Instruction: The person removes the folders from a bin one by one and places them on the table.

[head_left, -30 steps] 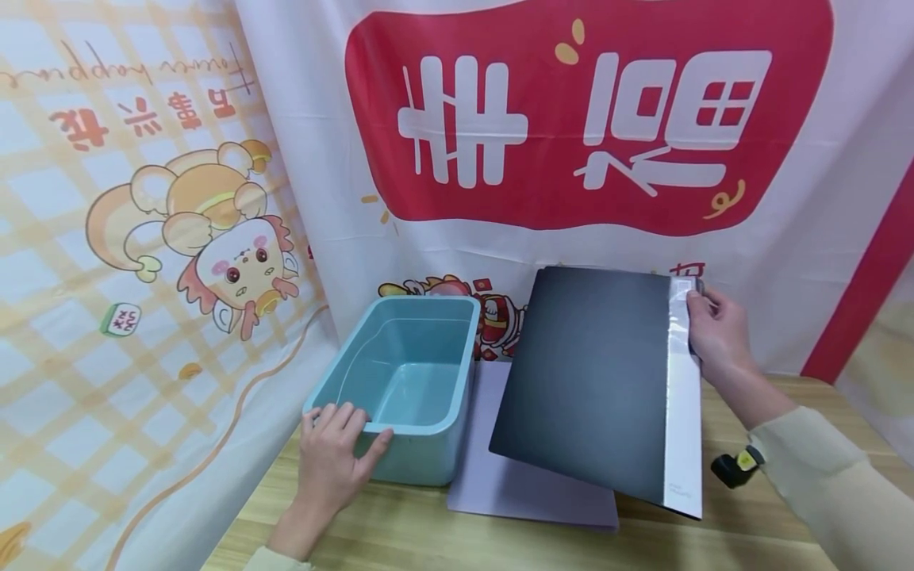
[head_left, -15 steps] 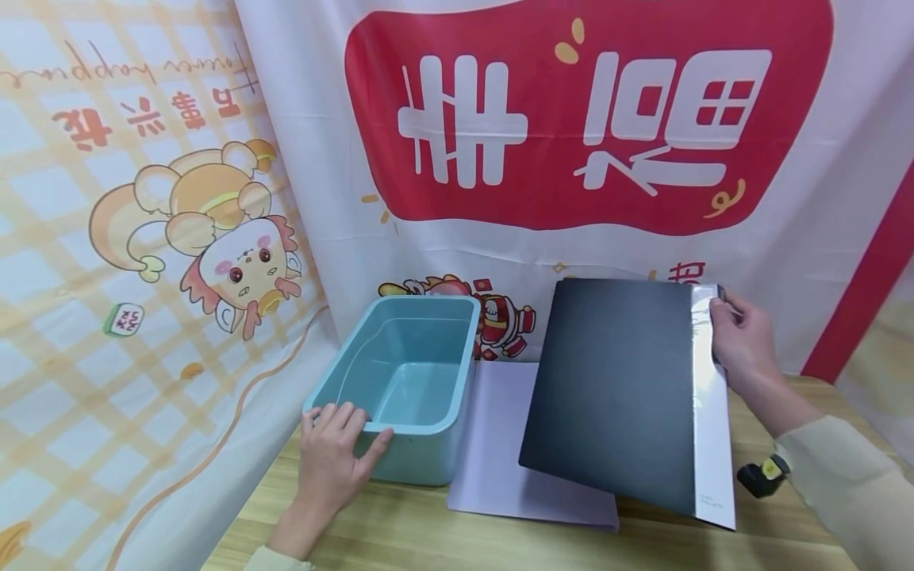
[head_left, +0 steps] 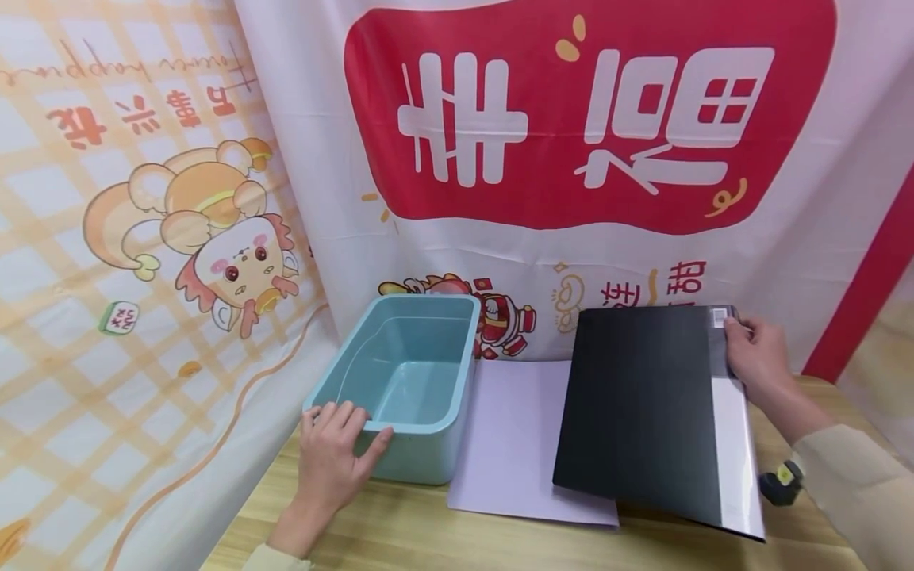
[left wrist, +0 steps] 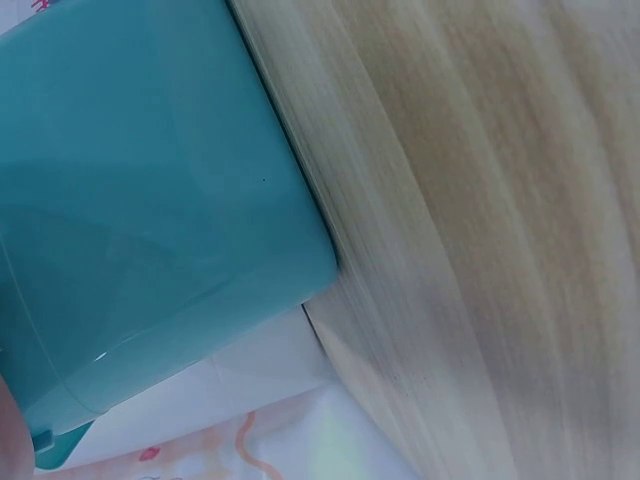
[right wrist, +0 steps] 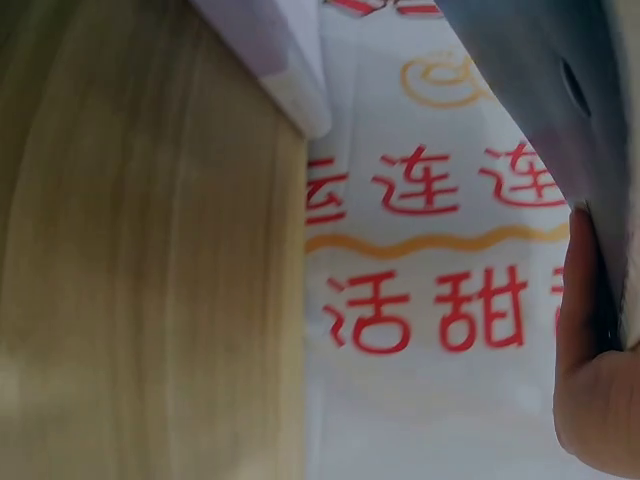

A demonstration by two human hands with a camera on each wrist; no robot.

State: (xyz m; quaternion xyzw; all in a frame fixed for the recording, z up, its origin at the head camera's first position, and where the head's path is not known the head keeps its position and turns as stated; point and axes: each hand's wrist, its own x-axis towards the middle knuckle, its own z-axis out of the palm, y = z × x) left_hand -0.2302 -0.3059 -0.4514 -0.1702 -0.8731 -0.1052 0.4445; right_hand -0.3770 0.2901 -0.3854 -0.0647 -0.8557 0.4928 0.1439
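A black file folder [head_left: 643, 404] with a pale spine strip is held slightly tilted above the table, overlapping the right part of a lilac folder [head_left: 517, 444] in the head view. My right hand [head_left: 760, 357] pinches its upper right edge at the spine, thumb on the front; its other fingers are mostly hidden behind. In the right wrist view, a thumb lies along the folder [right wrist: 545, 80]. My left hand [head_left: 336, 452] grips the near rim of a teal plastic bin [head_left: 450, 452], fingers hooked over it. No contents show inside the bin.
The wooden table [head_left: 400, 531] carries the bin at left and the lilac folder flat against the bin's right side. Printed cloth hangs behind [head_left: 557, 246] and along the left [head_left: 214, 396]. A small black wrist device [head_left: 781, 482] sits by the right sleeve.
The black folder and my right hand have moved right and lower, uncovering more of the lilac folder and the backdrop's print. My left hand and the bin have stayed in place.
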